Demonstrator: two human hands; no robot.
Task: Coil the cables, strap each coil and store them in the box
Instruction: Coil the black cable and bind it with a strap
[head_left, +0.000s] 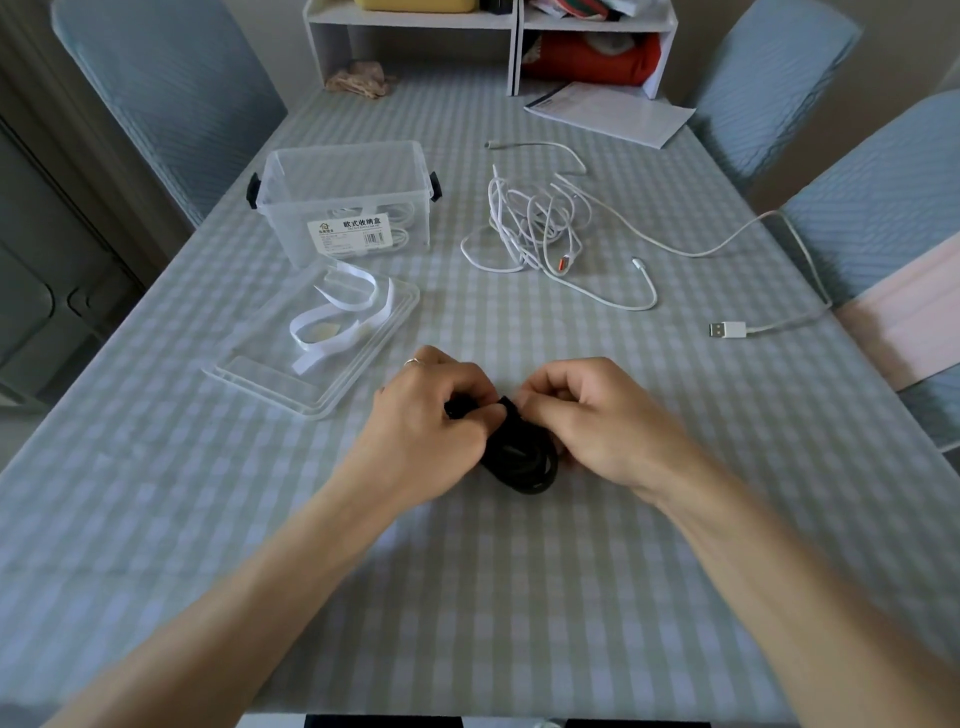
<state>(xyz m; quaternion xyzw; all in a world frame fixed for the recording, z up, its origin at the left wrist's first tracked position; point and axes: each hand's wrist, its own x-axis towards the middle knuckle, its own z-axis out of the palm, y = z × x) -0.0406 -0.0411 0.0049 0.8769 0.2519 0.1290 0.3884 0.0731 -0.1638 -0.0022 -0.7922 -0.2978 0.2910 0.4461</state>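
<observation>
Head view | left hand and right hand both pinching one black coil | one box

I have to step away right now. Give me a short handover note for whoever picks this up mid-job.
Left hand and right hand both grip the black cable coil near the table edge, fingers working a black strap around it.
Clear box stands open, white coils already inside; its lid lies in front, holding white straps.
Left: finish this strap, box the coil, then coil and strap the tangled white cables.
</observation>
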